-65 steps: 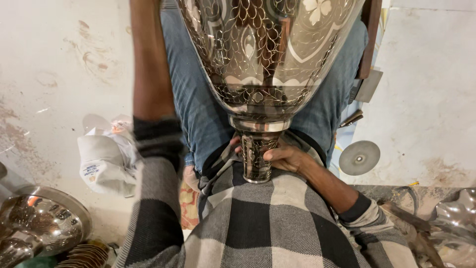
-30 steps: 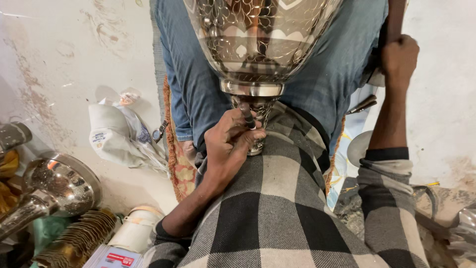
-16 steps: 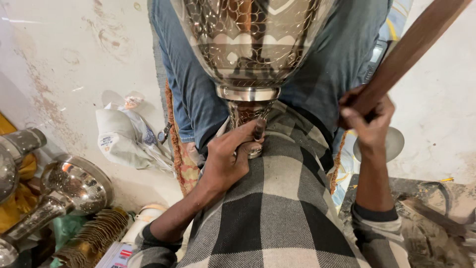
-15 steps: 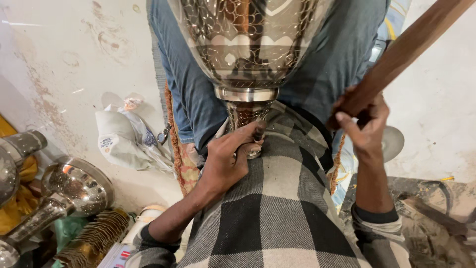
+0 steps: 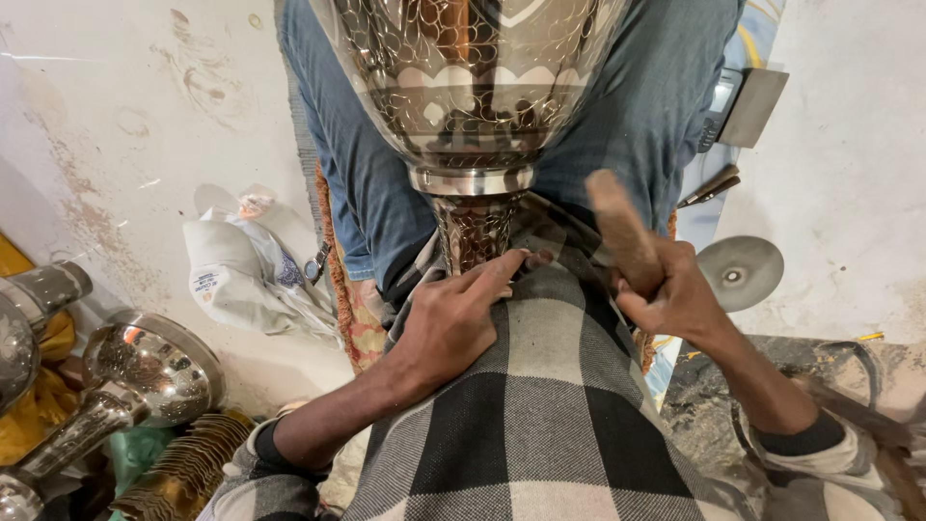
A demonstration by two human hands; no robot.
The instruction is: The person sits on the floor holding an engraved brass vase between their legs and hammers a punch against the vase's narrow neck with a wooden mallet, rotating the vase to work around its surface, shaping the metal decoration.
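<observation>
Holding the big patterned metal cup steady on my lap, my left hand rests open, fingers on its stem. My right hand is closed tight round a wooden stick just beside it. I think tapping comes next; there is little room between cup, knees and floor

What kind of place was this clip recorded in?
Probably a small metalware workshop, worked on the floor. A large engraved metal goblet rests in the person's lap, more polished metal vessels lie at the left, and a grinding disc lies on the stained floor.
</observation>
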